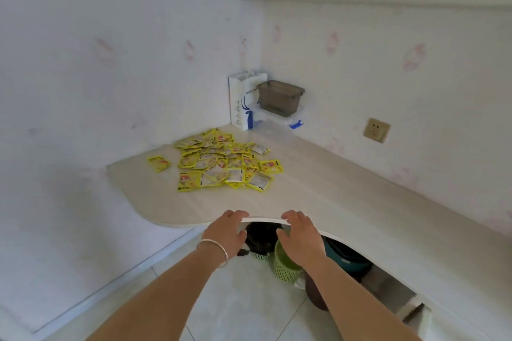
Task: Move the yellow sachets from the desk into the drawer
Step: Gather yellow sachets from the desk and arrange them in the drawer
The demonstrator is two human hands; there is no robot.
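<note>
1. Yellow sachets (225,159) heaped loosely on the pale worktop (318,191), toward its far left corner, most overlapping one another.
2. One stray sachet (159,163) lying apart, just left of the heap.
3. Left hand (225,232) at the worktop's near curved edge, fingers laid over the rim, thumb below it, holding nothing else (a silver bangle (214,250) round the wrist).
4. Right hand (300,235) beside it on the same edge, fingers likewise draped over the rim, thumb underneath, carrying nothing.
5. Both hands close together, a small gap of bare edge between them.
6. Heap well beyond the hands, farther back on the worktop and slightly left of them; bare worktop surface in between, no sachet touching either hand.
7. In the far corner behind the heap: a white paper bag (243,99) with blue print standing upright against the wall, and just right of it a dark translucent box (279,97) stacked on a clear lidded container (279,119) with blue clips.
8. Wall socket (376,130) on the right wall, above the worktop.
9. Under the worktop, on the tiled floor: a green perforated basket (285,263), a black bag (261,238) behind it, a teal tub (346,257) to the right (partly hidden).
10. Drawer not plainly made out; a pale blurred shape at lower right under the worktop, too unclear to name.
</note>
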